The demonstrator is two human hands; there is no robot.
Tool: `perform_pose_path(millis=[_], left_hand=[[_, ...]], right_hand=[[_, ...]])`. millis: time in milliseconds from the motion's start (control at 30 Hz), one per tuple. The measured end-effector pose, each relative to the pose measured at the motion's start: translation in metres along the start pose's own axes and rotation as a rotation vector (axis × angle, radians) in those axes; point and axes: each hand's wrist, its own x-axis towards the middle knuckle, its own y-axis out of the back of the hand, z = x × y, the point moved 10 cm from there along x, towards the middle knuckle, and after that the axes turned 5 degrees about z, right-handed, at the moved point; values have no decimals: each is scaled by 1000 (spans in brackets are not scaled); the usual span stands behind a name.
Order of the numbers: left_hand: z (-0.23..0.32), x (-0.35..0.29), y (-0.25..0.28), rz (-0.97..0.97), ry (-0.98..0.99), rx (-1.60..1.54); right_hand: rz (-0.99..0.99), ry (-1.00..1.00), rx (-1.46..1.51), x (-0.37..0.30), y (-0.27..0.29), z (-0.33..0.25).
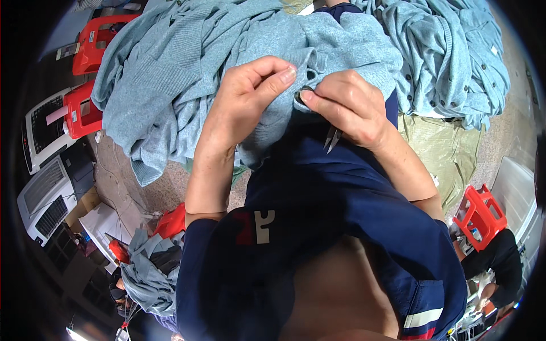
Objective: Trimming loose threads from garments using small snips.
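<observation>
Right hand (354, 108): snips (332, 140) tucked in palm, grip pinching dark button (306, 90) at edge of blue cardigan (273, 108) over lap. Left hand (242, 98): fingertips pressed together. Looks mid-job; far cardigan (455, 57) has buttons on, finished or not unclear.

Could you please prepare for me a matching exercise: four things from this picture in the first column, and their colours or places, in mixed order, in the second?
Things:
1. Knit garments
2. Crinkled sheet
3. Metal blades
4. Stool at far right

Colours or places:
A. red
B. showing just below the right hand
C. light blue-grey
D. olive green

Pairs: 1-C, 2-D, 3-B, 4-A
</observation>
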Motion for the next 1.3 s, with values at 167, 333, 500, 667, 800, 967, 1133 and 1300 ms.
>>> perform_pose_path(millis=[167, 333, 500, 667, 800, 967, 1133, 1300], left_hand=[[-5, 1, -1, -27, -8, -12], [7, -5, -9, -55, -208, 25], [32, -15, -21, -32, -550, 550], [25, -16, -22, 59, -497, 489], [16, -12, -18, 81, -479, 458], [16, -15, -33, 51, -576, 753], [11, -15, -45, 47, -681, 869], [8, -19, -58, 103, -786, 966]], right_hand=[[-19, 22, -30, -2, -6, -4], [-68, -122, 17, -9, -10, 8], [103, -676, 318, -22, -13, 43], [-145, -664, 264, -35, -29, 45], [-37, -785, 290, -46, -24, 54], [37, -998, 442, -77, -32, 69], [105, -1269, 603, -110, -43, 82], [106, -1350, 581, -118, -41, 86]])
